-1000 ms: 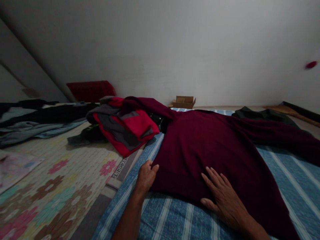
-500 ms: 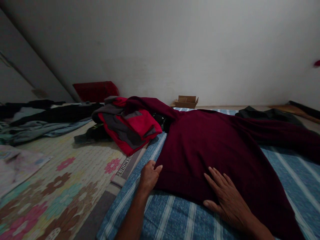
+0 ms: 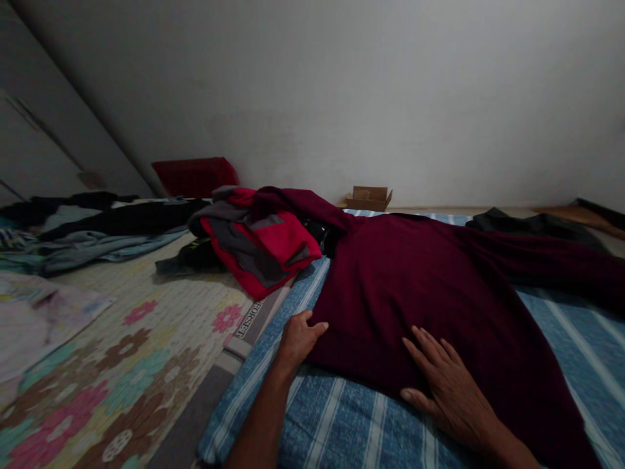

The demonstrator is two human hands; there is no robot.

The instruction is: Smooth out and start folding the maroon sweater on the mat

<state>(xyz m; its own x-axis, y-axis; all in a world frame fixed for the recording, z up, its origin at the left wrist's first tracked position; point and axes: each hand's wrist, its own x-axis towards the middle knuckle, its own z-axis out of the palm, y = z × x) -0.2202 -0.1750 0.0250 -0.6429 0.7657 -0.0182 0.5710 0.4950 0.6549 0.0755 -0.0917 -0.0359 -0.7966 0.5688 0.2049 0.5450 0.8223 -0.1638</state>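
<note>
Pinching the maroon sweater's (image 3: 415, 286) hem corner, the left hand (image 3: 297, 339) curls; the right hand (image 3: 449, 387) lies beside it, fingers spread flat.

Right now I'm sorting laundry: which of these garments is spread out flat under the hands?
The dark maroon sweater on the blue striped sheet. Both hands rest at its hem; the red and grey jacket lies bunched up beside it.

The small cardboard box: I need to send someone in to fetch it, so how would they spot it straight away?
Look to the plain white wall at the far end of the blue striped mattress. On the floor at its foot, past the spread dark maroon sweater, sits the small open brown cardboard box. It is the only stiff, tan thing among soft clothes.
</note>
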